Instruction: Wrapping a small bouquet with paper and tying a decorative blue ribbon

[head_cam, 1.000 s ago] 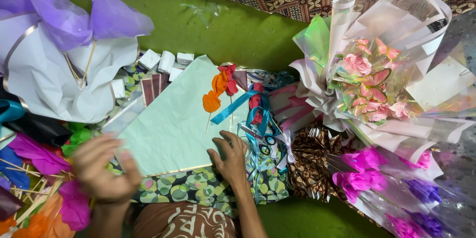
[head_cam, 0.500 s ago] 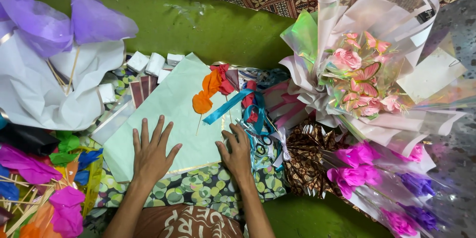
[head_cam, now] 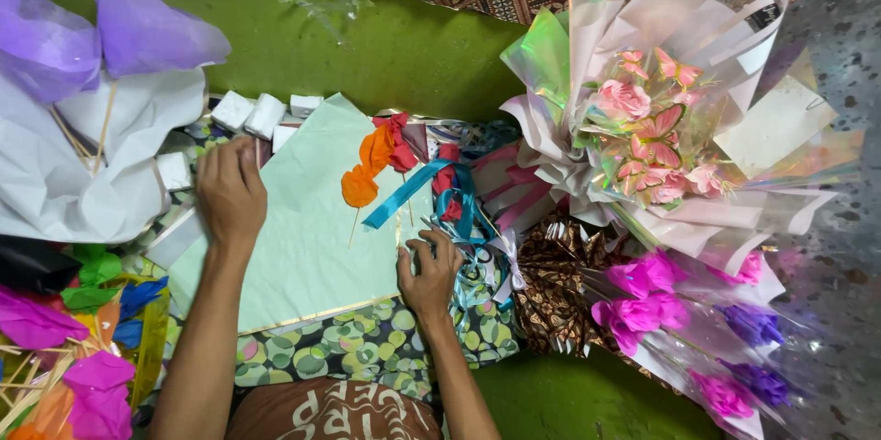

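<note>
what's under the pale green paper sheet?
A cloth with a green circle print shows past the pale green paper sheet. Both the left hand and right hand press on it. The rest underneath is covered.

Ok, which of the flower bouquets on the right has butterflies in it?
The pink rose bouquet at upper right, wrapped in pale pink and iridescent paper, with pink-orange butterflies among the roses. The magenta and purple bouquet below it shows none.

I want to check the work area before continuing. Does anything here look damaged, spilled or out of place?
Nothing looks damaged or spilled. The left hand and right hand press flat on the pale green sheet, which lies askew on the patterned cloth. An orange paper flower rests on its edge.
</note>
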